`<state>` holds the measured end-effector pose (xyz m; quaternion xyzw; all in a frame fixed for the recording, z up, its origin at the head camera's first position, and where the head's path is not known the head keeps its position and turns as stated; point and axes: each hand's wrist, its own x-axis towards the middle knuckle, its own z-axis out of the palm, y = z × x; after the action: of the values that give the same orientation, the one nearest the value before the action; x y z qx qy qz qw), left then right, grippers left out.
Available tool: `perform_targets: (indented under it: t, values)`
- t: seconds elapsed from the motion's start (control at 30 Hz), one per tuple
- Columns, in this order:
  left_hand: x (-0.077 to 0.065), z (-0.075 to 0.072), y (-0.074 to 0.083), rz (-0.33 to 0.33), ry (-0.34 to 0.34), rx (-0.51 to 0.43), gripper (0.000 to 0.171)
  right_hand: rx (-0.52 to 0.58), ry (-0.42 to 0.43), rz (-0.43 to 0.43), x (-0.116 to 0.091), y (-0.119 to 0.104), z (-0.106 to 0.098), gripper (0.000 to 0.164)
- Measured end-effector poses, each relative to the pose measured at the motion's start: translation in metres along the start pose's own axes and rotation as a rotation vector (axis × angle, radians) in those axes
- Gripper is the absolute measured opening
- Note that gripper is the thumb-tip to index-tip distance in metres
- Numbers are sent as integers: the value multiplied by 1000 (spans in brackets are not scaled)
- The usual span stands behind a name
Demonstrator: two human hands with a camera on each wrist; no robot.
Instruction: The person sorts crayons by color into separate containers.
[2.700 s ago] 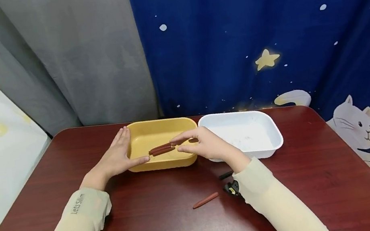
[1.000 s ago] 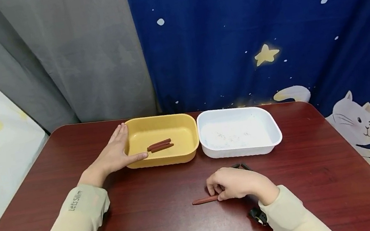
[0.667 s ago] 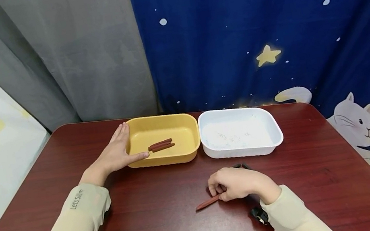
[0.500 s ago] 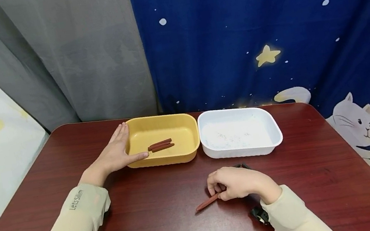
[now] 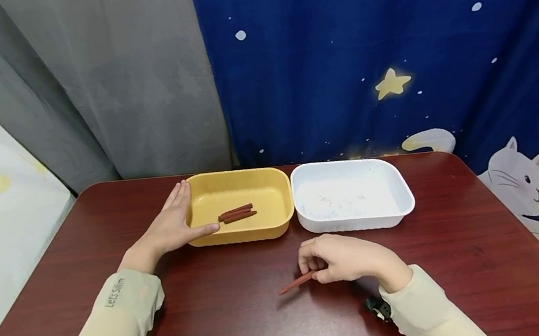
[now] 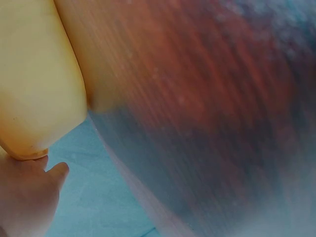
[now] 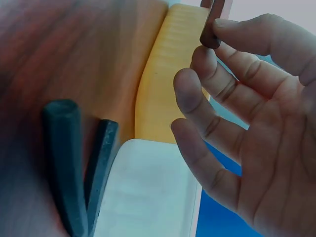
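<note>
My right hand pinches one end of a reddish-brown crayon-like stick between thumb and forefinger, a little above the table. In the right wrist view the other fingers hang loosely bent, away from the stick. My left hand rests on the left end of the yellow tub, thumb along the front rim and straight fingers on the left side. Several similar brown sticks lie side by side inside that tub.
A white tub with dark specks on its floor stands right of the yellow one. Two dark sticks, a thick one and a thin one, lie on the table under my right hand. Curtains hang behind the table.
My right hand has gone from over the yellow tub to the table, pinched the lone brown stick and raised it slightly. My left hand has stayed on the tub.
</note>
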<state>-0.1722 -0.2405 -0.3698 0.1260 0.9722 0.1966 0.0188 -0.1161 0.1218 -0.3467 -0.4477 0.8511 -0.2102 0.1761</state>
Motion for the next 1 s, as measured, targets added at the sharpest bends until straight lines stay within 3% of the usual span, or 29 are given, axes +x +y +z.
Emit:
perform_targets:
  t: [1.0]
  values:
    - [-1,1,-1,4,8,0,122,143,190,-58,48,9,-37,11]
